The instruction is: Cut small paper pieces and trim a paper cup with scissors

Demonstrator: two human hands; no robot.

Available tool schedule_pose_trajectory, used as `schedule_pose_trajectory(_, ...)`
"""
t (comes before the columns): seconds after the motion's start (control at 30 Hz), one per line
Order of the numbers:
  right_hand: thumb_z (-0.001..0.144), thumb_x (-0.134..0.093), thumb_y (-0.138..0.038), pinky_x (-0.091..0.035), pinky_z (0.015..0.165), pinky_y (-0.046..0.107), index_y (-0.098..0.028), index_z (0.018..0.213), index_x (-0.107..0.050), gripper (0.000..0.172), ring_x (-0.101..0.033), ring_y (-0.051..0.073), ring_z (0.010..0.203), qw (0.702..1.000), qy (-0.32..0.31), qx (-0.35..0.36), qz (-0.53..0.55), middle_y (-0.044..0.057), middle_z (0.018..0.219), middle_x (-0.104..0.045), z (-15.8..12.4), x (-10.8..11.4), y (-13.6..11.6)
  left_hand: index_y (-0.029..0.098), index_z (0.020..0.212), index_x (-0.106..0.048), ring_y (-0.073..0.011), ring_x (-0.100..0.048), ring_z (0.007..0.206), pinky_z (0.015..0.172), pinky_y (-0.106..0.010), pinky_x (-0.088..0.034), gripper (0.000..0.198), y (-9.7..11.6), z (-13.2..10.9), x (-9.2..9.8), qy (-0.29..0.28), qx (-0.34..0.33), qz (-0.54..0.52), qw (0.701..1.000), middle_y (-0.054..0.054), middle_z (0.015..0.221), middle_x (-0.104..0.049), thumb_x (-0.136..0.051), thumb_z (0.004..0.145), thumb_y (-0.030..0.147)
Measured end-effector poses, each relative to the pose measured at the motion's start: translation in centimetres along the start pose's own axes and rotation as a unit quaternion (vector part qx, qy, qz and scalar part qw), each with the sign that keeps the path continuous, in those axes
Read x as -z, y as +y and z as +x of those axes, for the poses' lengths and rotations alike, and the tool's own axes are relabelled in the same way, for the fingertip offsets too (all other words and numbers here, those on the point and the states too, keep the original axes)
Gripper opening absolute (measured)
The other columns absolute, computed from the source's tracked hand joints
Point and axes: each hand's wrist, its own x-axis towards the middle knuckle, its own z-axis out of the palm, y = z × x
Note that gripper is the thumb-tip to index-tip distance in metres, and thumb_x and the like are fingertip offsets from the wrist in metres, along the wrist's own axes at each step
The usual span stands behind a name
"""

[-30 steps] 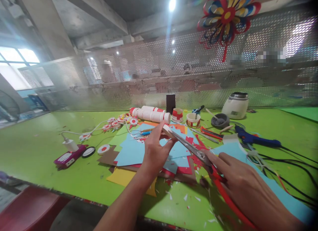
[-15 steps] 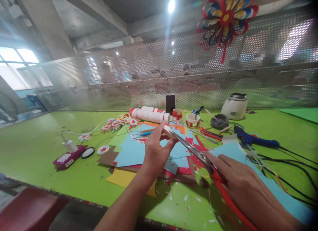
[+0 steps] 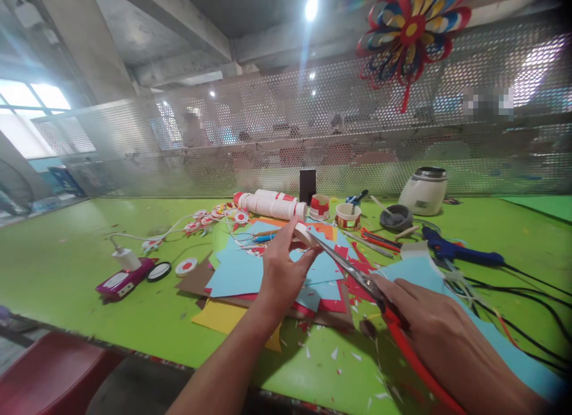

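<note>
Now scissors (image 3: 355, 272) meet a small white piece (image 3: 305, 235) over the bench (image 3: 67, 248)

Apparently the step in hand is trimming: the left hand (image 3: 283, 263) pinches the white piece between thumb and fingers, while the right hand (image 3: 435, 323) has its fingers wrapped about the red handles of the scissors. The blade tips reach the piece's right side; whether they are parted or closed on it, I cannot tell. The piece is held in the air over the paper pile (image 3: 236, 272), between the near and far edges of the bench. As I judge it, another cut would call for a steady pinch, a slight turn of the piece and fingertips well clear of the blades. Pale scraps (image 3: 334, 353) lie between the pile and the near edge.

As for writing, the pale jar (image 3: 422, 192) by the far edge, toward the right corner, bears a label (image 3: 420, 203) too small to read. The purple device (image 3: 120, 284), toward the left end, has no lettering I can make out, and the phone-like slab (image 3: 307, 186) near the far edge shows only a dark face
</note>
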Motion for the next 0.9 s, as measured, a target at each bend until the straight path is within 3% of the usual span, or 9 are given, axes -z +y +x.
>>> schedule_pose_trajectory(0.5,0.084,-0.043,-0.019,-0.053,0.055,0.034,-0.015,0.105,-0.061,0.028,-0.063,0.023,0.063,0.997,0.046,0.022,-0.05,0.011,0.077,-0.066,0.45,0.3,0.15,0.02,0.124,-0.051,-0.017,-0.062,0.086,0.078,-0.035,-0.056,0.054,-0.33,0.01,0.13,0.002,-0.028,0.047,0.998,-0.01,0.111,-0.061,-0.066,0.075,0.035)
schedule_pose_trajectory(0.9,0.083,-0.046,-0.021,-0.055,0.056,0.038,-0.015,0.103,-0.063,0.027,-0.064,0.025,0.063,0.998,0.038,0.026,-0.042,0.012,0.077,-0.068,0.35,0.51,0.05,0.02,0.125,-0.05,-0.0171,-0.061,0.088,0.08,-0.035,-0.055,0.052,0.06,0.01,0.32,-0.008,-0.043,0.067,0.997,-0.01,0.117,-0.059,-0.065,0.076,0.031)
